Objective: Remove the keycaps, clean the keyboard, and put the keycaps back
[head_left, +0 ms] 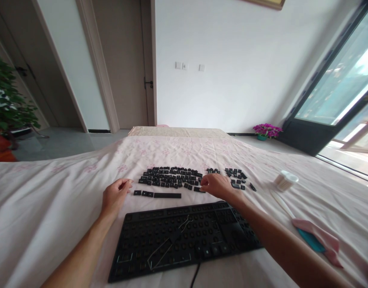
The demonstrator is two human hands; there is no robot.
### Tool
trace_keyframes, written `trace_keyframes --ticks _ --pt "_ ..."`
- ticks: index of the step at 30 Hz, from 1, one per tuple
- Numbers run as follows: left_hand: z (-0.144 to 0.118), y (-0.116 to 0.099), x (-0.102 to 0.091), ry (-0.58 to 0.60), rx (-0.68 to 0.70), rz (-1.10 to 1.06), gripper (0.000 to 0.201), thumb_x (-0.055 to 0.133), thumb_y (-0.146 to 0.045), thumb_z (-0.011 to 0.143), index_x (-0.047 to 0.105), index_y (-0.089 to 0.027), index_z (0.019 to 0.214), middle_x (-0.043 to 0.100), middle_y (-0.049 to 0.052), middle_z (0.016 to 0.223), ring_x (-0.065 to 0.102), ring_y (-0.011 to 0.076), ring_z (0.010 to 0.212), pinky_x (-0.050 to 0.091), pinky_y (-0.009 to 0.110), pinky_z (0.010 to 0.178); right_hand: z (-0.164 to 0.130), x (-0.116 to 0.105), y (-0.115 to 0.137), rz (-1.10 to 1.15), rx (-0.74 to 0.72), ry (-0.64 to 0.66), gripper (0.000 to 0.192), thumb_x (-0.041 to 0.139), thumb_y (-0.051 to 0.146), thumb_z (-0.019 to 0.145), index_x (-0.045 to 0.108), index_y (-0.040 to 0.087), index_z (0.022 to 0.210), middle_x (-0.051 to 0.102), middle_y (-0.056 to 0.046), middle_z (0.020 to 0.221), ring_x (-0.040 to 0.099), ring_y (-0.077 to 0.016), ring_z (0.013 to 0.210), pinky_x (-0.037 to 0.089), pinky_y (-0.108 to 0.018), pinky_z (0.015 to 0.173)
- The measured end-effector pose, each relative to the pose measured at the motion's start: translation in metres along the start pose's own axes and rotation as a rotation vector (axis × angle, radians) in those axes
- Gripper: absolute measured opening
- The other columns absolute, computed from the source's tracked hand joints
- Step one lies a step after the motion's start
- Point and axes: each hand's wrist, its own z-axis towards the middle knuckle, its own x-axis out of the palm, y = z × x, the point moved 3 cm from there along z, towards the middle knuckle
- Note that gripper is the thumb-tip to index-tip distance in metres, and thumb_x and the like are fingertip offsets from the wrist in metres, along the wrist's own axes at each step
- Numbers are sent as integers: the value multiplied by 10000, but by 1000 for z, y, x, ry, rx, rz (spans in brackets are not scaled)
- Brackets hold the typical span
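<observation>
Head cam view, the only one here: a black keyboard (184, 240) sits on a white sheet with faint pink flowers (52, 208), and all its keycaps are off, so you just see rows of bare switches. A wire keycap puller (172, 242) lies diagonally across the middle of the board, and the cable runs off the near edge.

Just past the keyboard the pulled keycaps (172, 178) are laid out in rough rows, with the long spacebar (167, 195) and a couple of loose caps in a line nearest the board. A smaller cluster of caps (236, 176) sits off to the right of the main bunch.

The right hand (215, 185) is palm down at the right end of the main pile, fingers curled together with the tips down on a cap near the bottom right corner; can't tell if it's actually pinched between them. The left hand (115, 196) rests on the sheet just left of the caps, fingers loosely curled in with thumb against fingertips, and whether anything's in there I can't tell.

Further right on the sheet there's a small white tub of cotton swabs (285, 180), and closer in a pink cloth (320, 238) on top of something teal
</observation>
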Motion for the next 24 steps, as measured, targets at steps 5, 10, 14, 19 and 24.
trace_keyframes --ticks 5,10,14,19,24 --pt "1 3 0 20 9 -5 372 562 -537 791 687 -207 910 739 28 810 685 209 720 468 267 680 2 3 0 -32 -1 15 152 652 339 730 758 327 838 728 5 877 639 -221 914 377 -273 694" --pt "3 3 0 22 24 7 371 559 -537 797 687 -208 912 735 19 794 683 199 717 467 259 682 3 -1 1 -27 -21 -27 149 639 345 740 760 316 823 734 0 867 646 -224 903 377 -270 682" --pt "2 1 0 18 27 7 367 561 -535 793 690 -208 898 737 17 793 682 195 715 465 253 677 4 -7 16 27 -59 -83 176 603 332 785 759 314 864 738 0 907 644 -205 927 396 -259 723" --pt "0 0 0 19 17 3 366 562 -527 791 691 -204 904 738 24 789 687 204 728 467 259 678 18 -7 40 28 -121 -129 207 574 294 815 765 318 889 736 -4 952 623 -214 995 406 -265 755" --pt "1 1 1 17 11 -10 354 564 -518 795 690 -205 903 736 21 786 688 200 722 466 259 681 31 -2 45 25 -55 -95 207 580 292 821 770 305 904 730 -18 947 626 -213 963 416 -268 738"
